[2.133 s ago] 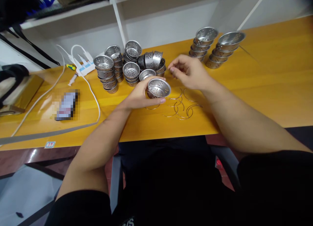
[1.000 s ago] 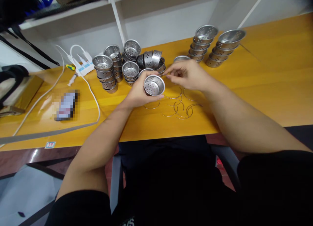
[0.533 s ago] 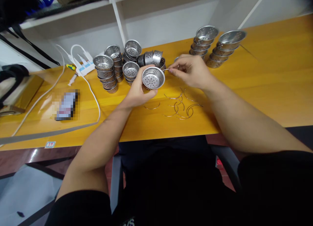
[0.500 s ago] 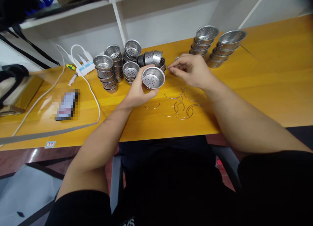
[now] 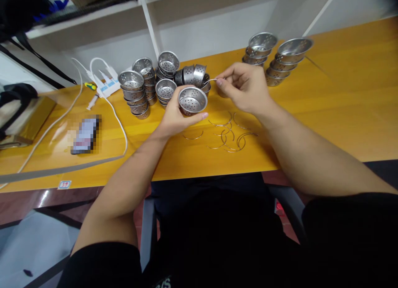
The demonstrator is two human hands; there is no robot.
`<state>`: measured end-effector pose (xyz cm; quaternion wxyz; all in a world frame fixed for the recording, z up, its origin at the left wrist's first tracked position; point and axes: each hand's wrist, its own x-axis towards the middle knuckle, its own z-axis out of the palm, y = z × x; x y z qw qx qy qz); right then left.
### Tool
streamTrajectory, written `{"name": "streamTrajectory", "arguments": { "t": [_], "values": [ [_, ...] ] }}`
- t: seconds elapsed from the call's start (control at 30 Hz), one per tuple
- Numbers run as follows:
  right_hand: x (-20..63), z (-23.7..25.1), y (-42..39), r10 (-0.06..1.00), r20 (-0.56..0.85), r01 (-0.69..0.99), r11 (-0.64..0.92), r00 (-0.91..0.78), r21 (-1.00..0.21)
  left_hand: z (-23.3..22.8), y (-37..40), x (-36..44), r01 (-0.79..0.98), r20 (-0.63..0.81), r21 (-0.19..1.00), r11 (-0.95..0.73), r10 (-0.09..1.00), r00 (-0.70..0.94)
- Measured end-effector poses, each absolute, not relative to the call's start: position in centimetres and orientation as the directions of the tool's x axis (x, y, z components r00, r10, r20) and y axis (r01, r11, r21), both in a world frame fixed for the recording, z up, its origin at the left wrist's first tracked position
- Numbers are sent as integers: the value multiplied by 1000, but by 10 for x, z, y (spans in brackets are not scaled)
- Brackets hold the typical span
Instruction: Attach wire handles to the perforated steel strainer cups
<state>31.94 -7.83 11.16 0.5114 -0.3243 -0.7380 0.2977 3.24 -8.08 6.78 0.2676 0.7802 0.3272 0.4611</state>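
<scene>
A perforated metal cup (image 5: 192, 101) rests in my left hand (image 5: 177, 113), its opening tilted toward me and the thumb along its lower side. To the right, my right hand (image 5: 245, 86) pinches a thin curved wire (image 5: 211, 80) between thumb and fingertips. The wire's free end points left toward the cup's rim; whether it touches the cup I cannot tell. Several more curved wires (image 5: 231, 134) lie loose on the table below my hands. Behind the held cup, other perforated cups (image 5: 194, 73) lie on their sides.
Cup stacks stand at the left (image 5: 132, 93) and at the back right (image 5: 290, 59). A power strip (image 5: 107, 85) with white cables, a syringe (image 5: 92, 102) and a blurred phone-like object (image 5: 85, 134) lie on the yellow table (image 5: 342, 113). Shelving rises behind.
My right hand has risen slightly, and more of the wire now shows beyond its fingertips. The cup in my left hand has shifted a little left and down, with the thumb straighter.
</scene>
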Motion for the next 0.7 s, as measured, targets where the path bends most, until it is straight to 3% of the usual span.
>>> {"name": "streamTrajectory", "arguments": {
  "t": [0.13, 0.53, 0.7],
  "values": [
    [314, 111, -81, 762, 625, 216, 647, -170, -731, 61, -79, 34, 242, 526, 737, -631, 761, 379],
    [300, 121, -102, 751, 621, 316, 659, -224, -682, 57, -79, 30, 253, 533, 711, -657, 737, 416],
    [300, 125, -103, 779, 571, 307, 626, -258, -716, 53, -76, 30, 262, 522, 714, -649, 743, 419]
  ]
}}
